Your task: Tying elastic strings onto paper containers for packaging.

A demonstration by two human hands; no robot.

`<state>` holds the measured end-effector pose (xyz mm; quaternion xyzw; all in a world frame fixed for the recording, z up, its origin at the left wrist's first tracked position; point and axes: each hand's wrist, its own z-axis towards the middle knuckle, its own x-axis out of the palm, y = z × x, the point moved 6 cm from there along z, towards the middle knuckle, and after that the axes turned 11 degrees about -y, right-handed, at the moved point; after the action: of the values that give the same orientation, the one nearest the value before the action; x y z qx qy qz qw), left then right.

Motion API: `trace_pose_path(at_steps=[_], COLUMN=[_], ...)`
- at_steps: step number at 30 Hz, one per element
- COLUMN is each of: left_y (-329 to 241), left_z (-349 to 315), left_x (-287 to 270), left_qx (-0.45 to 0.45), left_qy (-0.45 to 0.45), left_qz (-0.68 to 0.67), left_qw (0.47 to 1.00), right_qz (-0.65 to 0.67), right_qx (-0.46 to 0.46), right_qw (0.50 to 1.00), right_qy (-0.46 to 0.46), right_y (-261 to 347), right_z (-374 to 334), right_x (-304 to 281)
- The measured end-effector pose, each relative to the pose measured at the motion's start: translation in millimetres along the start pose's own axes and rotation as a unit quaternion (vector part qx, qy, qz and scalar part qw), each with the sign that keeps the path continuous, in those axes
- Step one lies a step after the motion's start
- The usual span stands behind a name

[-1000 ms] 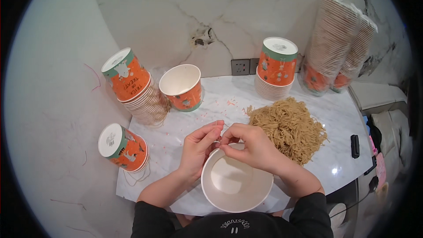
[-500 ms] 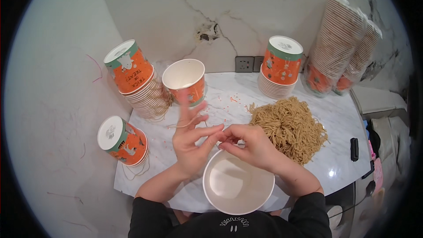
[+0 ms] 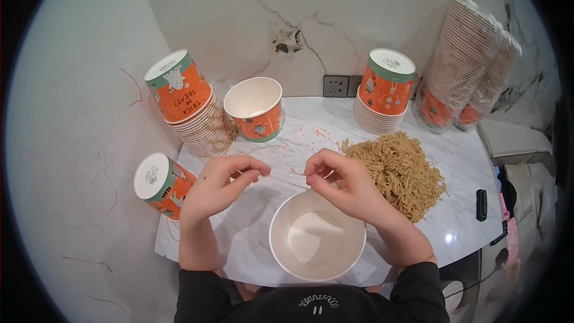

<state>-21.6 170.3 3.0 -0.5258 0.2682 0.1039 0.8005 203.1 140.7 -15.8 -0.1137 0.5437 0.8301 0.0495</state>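
Observation:
Above the near rim of a large white paper tub (image 3: 287,257), my two hands are apart. My right hand (image 3: 347,185) pinches a thin tan cord (image 3: 298,172), whose short end sticks out past the fingertips toward the left. My left hand (image 3: 218,185) is closed with the thumb and fingers drawn together; whatever lies in its fingertips is too small to make out. A heap of tan cord (image 3: 397,173) lies just beyond my right hand. The tub stands upright at the table's near edge, and its visible inside is white.
Upside-down stacks of orange and green paper cups stand at the back left (image 3: 182,93), left edge (image 3: 164,185) and back right (image 3: 385,87). One upright cup (image 3: 257,107) stands behind. Bagged cup stacks (image 3: 460,60) lean on the wall. A black object (image 3: 481,205) lies right, and orange bits (image 3: 320,133) are scattered about.
My left hand has pulled away to the left and its spread fingers have closed. The cord across them is no longer visible there. My right hand has shifted slightly up, still pinching.

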Motion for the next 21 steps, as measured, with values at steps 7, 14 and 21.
trace_pose_path(at_steps=[7,14,21], left_y=[-2,6,14], left_z=[-1,11,9], left_x=[1,18,47], left_qx=[-0.038,-0.059,-0.079], left_qy=[-0.028,-0.111,0.017], left_qz=[-0.042,-0.212,-0.200], left_qw=[0.998,0.969,0.976], right_qz=[-0.119,-0.052,-0.064], right_qx=[-0.006,-0.005,-0.009], right_qw=[0.992,0.998,0.998], right_qy=[-0.036,0.027,0.022], right_y=[-7,-6,-10], right_z=[12,12,19], right_x=[8,25,12])
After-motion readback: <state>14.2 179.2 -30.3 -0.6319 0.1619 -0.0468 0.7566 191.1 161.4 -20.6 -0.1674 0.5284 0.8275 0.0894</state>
